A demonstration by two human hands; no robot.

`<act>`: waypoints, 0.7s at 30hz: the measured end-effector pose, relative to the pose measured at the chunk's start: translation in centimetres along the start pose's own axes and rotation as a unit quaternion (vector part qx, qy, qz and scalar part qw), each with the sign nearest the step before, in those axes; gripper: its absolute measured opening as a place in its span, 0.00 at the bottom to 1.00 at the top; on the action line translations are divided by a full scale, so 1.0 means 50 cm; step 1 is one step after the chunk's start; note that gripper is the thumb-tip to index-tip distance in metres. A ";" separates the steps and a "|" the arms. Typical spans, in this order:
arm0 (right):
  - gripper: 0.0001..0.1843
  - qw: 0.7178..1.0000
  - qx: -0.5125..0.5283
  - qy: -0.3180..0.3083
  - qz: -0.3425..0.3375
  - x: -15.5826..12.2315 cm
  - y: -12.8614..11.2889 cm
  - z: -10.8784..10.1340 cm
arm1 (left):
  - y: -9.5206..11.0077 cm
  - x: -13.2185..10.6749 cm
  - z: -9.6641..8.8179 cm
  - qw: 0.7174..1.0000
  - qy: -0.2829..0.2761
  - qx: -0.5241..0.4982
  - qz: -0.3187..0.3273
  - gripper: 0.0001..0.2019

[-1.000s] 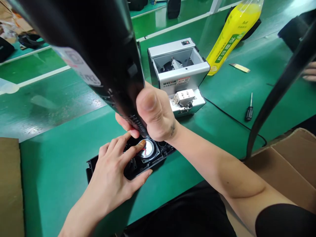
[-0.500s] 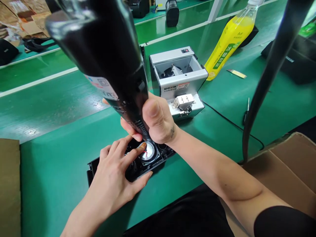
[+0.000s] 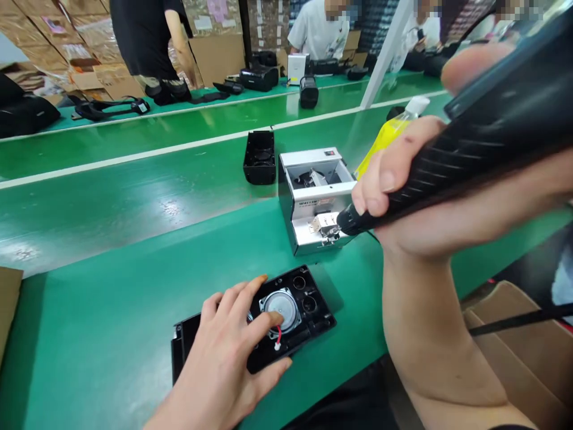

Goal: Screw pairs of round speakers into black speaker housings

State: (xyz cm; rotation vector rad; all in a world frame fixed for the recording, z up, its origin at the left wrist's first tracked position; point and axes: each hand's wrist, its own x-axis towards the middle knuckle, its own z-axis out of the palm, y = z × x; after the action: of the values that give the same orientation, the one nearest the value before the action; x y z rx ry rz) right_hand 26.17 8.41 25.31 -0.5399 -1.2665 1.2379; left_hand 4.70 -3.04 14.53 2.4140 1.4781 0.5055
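My right hand (image 3: 416,179) is wrapped round a black electric screwdriver (image 3: 483,137), its nose tilted down to the left. That nose is at the outlet of a silver screw feeder (image 3: 308,203); whether they touch I cannot tell. My left hand (image 3: 233,340) lies with fingers spread over a black speaker housing (image 3: 313,322) on the green bench. Its index finger rests on the round silver back of a speaker driver (image 3: 281,307) set in the housing. A short red wire with a white plug (image 3: 278,345) hangs from the driver. Part of the housing is hidden under my left hand.
Behind the feeder stands a yellow drink bottle (image 3: 380,140), partly hidden by my right hand. An open black box-shaped shell (image 3: 260,158) sits left of the feeder. Cardboard boxes (image 3: 505,352) are at lower right. Several people work beyond the far bench (image 3: 188,128).
My right hand has lifted the screwdriver off the speaker housing and carried it right to the screw feeder. My left hand stays on the housing. The view has tilted up.
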 end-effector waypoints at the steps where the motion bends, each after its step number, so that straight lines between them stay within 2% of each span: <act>1: 0.36 1.000 -0.015 -0.001 0.007 0.006 0.005 -0.002 | 0.006 0.006 0.006 1.000 0.001 -0.005 0.007 0.12; 4: 0.33 0.999 -0.041 0.009 0.005 0.018 0.026 -0.018 | 0.021 0.021 0.014 0.998 0.024 0.027 0.045 0.12; 7: 0.33 0.998 -0.049 0.031 -0.027 0.023 0.047 -0.044 | 0.026 0.021 0.013 0.990 0.064 0.097 0.077 0.13; 11: 0.33 0.988 -0.047 0.059 -0.133 0.024 0.073 -0.072 | 0.011 -0.003 0.013 0.978 0.049 0.175 0.099 0.19; 14: 0.37 0.973 -0.052 0.092 -0.204 0.022 0.087 -0.075 | -0.002 -0.024 0.018 0.971 0.047 0.209 0.110 0.21; 18: 0.42 0.982 -0.029 0.105 -0.152 0.010 0.080 -0.065 | -0.006 -0.043 0.019 0.971 0.038 0.217 0.089 0.25; 21: 0.39 0.982 -0.019 0.108 -0.154 -0.002 0.056 -0.057 | 0.001 -0.047 0.016 0.977 0.020 0.202 0.061 0.28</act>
State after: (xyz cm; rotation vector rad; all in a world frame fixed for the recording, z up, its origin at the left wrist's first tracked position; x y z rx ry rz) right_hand 27.68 10.07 21.99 -0.4710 -1.1408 0.8729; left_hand 4.07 -5.19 13.46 2.8342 1.5834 0.3005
